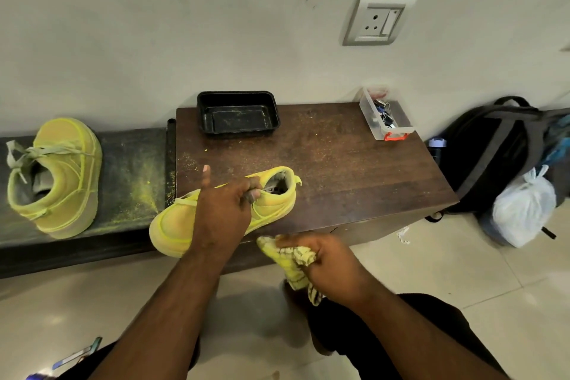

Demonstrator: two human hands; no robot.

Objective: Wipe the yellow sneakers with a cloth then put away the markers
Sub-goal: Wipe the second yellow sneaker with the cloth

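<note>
One yellow sneaker (172,227) lies on its side at the front edge of the brown wooden table (339,170), toe overhanging to the left. My left hand (223,210) grips it across the middle, fingers hooked into the opening. Just below the table edge, my right hand (327,262) is closed on a crumpled yellow-stained cloth (290,259), apart from the shoe. The second yellow sneaker (58,179) stands on the dark bench (132,170) at the left, heel toward me. No markers can be made out for certain.
A black plastic tray (239,112) sits at the table's back edge by the wall. A clear box (385,117) with an orange clasp holds small items at the back right. A black backpack (499,148) and white plastic bag (524,210) rest on the floor at right. Yellow dust speckles table and bench.
</note>
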